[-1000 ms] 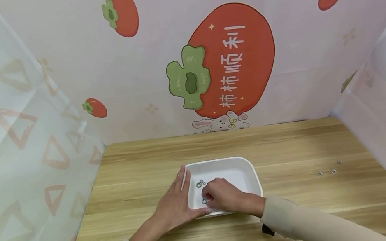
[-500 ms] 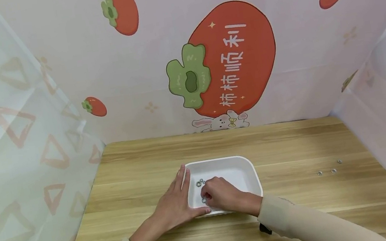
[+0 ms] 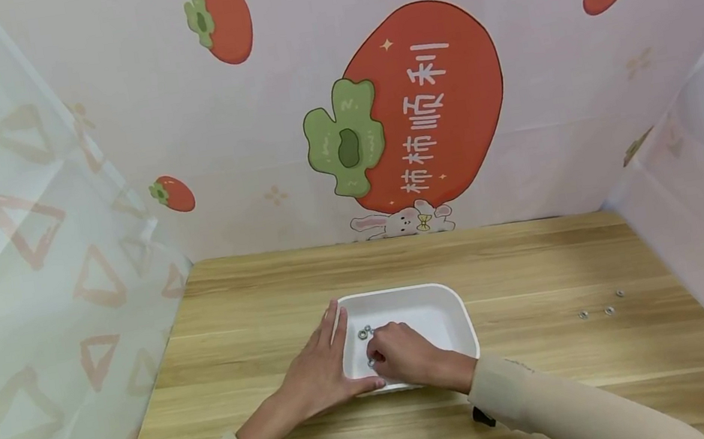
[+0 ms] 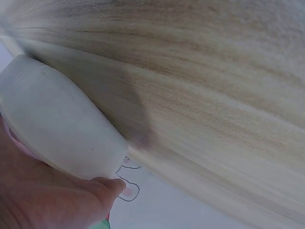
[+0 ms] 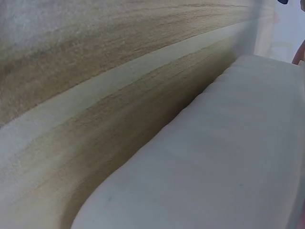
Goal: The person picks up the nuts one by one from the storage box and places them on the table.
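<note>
A white rectangular tray (image 3: 428, 314) stands on the wooden table. My left hand (image 3: 320, 368) is spread along its left end, fingers straight against the rim and the thumb over the front rim. In the left wrist view, that hand (image 4: 52, 195) touches the tray's white outer wall (image 4: 57, 114). My right hand (image 3: 406, 352) reaches into the tray with curled fingers and pinches a small metal nut (image 3: 371, 363), partly hidden by the fingertips. Several other small nuts (image 3: 362, 335) lie just beyond it, some partly covered by the hand.
On the table's right side lie three small metal nuts (image 3: 609, 311), apart from the tray. The wooden tabletop (image 3: 254, 295) meets a printed cloth backdrop (image 3: 244, 228) at the back, with cloth walls at both sides. The tray's outer wall (image 5: 205, 157) fills much of the right wrist view.
The right fingers have closed in slightly on the nut, covering more of it. The left hand and the tray have kept their places. The head view has shifted very slightly.
</note>
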Action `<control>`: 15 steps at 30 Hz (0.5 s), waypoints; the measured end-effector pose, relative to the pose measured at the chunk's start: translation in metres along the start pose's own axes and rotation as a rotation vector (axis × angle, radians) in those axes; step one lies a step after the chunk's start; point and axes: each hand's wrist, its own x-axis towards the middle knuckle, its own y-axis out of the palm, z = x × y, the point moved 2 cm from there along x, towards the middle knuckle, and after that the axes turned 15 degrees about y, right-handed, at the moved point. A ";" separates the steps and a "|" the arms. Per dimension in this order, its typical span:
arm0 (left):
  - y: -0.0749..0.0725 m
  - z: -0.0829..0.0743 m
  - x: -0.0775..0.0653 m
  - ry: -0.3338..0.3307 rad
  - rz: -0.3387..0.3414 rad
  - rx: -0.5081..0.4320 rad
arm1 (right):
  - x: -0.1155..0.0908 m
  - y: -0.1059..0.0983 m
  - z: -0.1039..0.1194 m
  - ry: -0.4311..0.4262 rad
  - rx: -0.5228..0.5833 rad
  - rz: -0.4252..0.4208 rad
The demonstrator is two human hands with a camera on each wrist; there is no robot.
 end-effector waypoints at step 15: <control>0.002 0.002 0.001 -0.010 0.019 0.006 | -0.004 -0.006 -0.005 0.031 0.013 -0.017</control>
